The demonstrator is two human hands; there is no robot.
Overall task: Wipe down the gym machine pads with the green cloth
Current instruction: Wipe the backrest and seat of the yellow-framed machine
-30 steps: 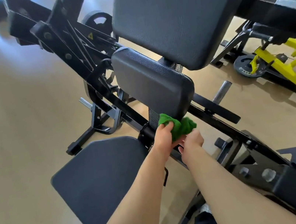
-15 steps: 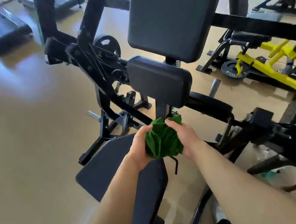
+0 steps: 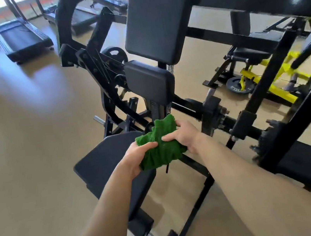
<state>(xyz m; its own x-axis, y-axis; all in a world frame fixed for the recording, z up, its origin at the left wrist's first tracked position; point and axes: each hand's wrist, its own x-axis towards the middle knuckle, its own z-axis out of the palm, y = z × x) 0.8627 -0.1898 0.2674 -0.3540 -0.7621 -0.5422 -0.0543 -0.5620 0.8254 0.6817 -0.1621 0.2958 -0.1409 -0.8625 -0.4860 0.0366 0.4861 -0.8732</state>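
The green cloth (image 3: 160, 143) is bunched up between both hands, held in the air above the right end of the black seat pad (image 3: 106, 162). My left hand (image 3: 136, 157) grips its lower left side. My right hand (image 3: 182, 136) holds its right side with the fingers spread over the top. Above them stand the small black chest pad (image 3: 149, 82) and, higher still, the large black back pad (image 3: 158, 15). Neither hand touches a pad.
The black steel frame (image 3: 262, 117) of the machine runs to the right, with a weight horn (image 3: 210, 91) and a foot plate (image 3: 300, 164). A yellow machine (image 3: 275, 82) stands behind it. Treadmills (image 3: 20, 39) line the far left. Tan floor (image 3: 24, 159) spreads to the left.
Both hands have drawn the cloth down and away from under the small pad and now spread it between them. The view has pulled back and risen.
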